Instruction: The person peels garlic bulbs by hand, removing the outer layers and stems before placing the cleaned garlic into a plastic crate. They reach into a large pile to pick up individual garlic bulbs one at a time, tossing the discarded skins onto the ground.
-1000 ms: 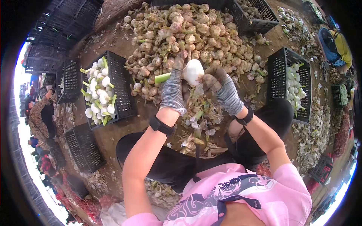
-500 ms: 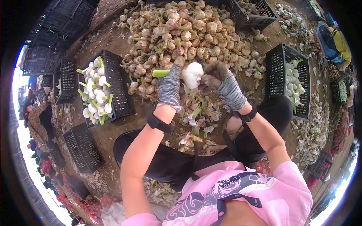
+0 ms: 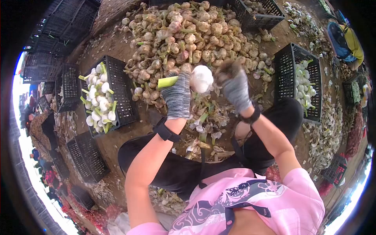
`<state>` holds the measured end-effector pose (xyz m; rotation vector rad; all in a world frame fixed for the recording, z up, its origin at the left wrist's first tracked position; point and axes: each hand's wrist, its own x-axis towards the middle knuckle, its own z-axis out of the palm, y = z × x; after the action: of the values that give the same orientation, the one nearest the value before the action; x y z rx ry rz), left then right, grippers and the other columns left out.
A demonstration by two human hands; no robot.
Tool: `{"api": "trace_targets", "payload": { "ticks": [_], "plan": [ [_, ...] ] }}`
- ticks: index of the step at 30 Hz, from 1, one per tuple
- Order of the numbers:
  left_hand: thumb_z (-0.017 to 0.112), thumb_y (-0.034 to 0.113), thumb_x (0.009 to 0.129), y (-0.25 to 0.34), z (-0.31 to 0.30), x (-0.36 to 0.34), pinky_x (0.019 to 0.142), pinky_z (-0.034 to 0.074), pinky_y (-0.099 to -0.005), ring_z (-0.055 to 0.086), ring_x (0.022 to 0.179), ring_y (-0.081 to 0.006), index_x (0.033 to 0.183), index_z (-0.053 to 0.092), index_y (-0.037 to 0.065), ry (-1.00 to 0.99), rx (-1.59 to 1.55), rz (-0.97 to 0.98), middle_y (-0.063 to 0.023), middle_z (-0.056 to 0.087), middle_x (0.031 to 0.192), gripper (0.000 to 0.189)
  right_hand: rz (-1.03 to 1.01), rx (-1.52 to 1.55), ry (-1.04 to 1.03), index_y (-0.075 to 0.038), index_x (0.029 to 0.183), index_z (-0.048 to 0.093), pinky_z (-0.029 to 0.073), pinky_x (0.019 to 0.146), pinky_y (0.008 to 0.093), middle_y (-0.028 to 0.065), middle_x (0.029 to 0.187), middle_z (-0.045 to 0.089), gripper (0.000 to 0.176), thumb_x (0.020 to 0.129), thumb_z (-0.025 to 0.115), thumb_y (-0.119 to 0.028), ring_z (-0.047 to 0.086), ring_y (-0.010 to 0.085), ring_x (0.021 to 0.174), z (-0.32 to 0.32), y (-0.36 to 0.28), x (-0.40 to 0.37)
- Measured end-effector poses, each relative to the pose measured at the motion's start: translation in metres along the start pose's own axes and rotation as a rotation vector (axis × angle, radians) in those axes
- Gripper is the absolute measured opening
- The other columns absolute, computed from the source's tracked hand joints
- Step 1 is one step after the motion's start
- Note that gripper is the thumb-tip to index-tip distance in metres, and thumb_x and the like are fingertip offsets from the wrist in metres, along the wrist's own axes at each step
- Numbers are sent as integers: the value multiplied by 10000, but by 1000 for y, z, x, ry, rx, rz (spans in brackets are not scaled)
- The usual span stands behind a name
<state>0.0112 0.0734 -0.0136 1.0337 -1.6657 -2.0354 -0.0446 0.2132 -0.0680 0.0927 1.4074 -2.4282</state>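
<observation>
A white, peeled garlic bulb (image 3: 202, 79) is held in my left hand (image 3: 178, 92), its cut green stem (image 3: 167, 82) sticking out to the left past my fingers. Both my hands wear grey gloves with dark, dirty fingertips. Just right of the bulb is my right hand (image 3: 235, 84), apart from it, its fingers smeared by motion. Beyond my hands lies a big heap of unpeeled garlic (image 3: 203, 33). Loose peelings (image 3: 209, 117) lie on the ground below my hands.
Black crates of white garlic stand at left (image 3: 121, 90) and right (image 3: 287, 78). Another black crate (image 3: 258, 17) is behind the heap. A black crate (image 3: 88, 156) sits at lower left, stacked crates (image 3: 64, 27) at upper left. My bent legs are below.
My right hand has come off the garlic bulb and moved slightly right. My left hand still holds the bulb, now turned so that its smooth round side shows.
</observation>
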Motion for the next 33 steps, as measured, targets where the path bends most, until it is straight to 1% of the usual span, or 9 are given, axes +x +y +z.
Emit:
{"api": "trace_targets", "payload": {
  "ticks": [1,3,4,7,8,21,27,29,33],
  "plan": [
    [710,311,718,6,-2,-2,435,356,-223,418,461,-62,634,523,80,-37,-9,-234,22,501,569,309,-332,-661,56,-31,910,508,418,535,216,18,740,524,87,861,438,-15,459,88,595,-7,-7,5],
    [710,306,718,-1,-2,8,430,350,-222,409,457,-59,630,521,86,19,-33,-243,25,492,569,303,-48,-166,77,-28,920,507,425,528,208,12,728,533,76,846,493,-42,486,93,586,-10,-15,17],
    [710,301,718,-6,-1,13,425,343,-222,399,454,-55,626,518,93,83,-66,-254,28,484,569,298,-195,-520,79,-24,931,501,439,540,214,10,728,545,152,817,578,-92,508,101,589,-8,-12,7],
    [714,299,715,-25,-3,25,420,330,-226,384,455,-57,620,515,94,101,-167,-227,32,475,569,301,10,-362,-105,-23,942,499,453,593,225,25,762,563,217,775,624,-80,525,104,649,19,-23,-20],
    [714,299,715,-21,0,21,420,330,-226,384,455,-57,620,515,94,99,-162,-228,32,475,569,301,-244,-580,-159,-29,948,495,455,637,244,33,768,570,246,750,637,-66,520,114,684,25,-20,-26],
    [641,311,738,-25,-11,27,573,552,-275,635,719,-184,955,565,39,-204,-195,-434,-96,626,852,356,-499,-750,104,-10,935,549,453,656,303,143,751,602,188,759,571,-70,572,214,667,-21,-22,15],
    [616,359,727,-22,-18,33,421,520,-245,638,679,-188,1001,562,13,-393,-510,-565,-124,631,868,445,-209,-1237,-155,-11,981,589,457,714,347,198,864,611,280,800,561,-223,599,298,799,-13,-23,3],
    [594,379,748,-40,-47,55,256,315,-182,576,489,-109,876,588,49,-572,-568,-623,-54,612,702,354,-164,-951,-141,4,991,579,455,687,296,155,846,629,261,792,566,-164,591,214,736,-23,4,9],
    [588,350,774,11,-71,60,283,298,-180,372,325,-69,786,593,107,-50,-159,-301,6,538,572,244,69,-570,-181,-2,1052,545,446,717,274,65,932,617,290,766,558,-49,561,157,770,-47,34,23]
  ]
}}
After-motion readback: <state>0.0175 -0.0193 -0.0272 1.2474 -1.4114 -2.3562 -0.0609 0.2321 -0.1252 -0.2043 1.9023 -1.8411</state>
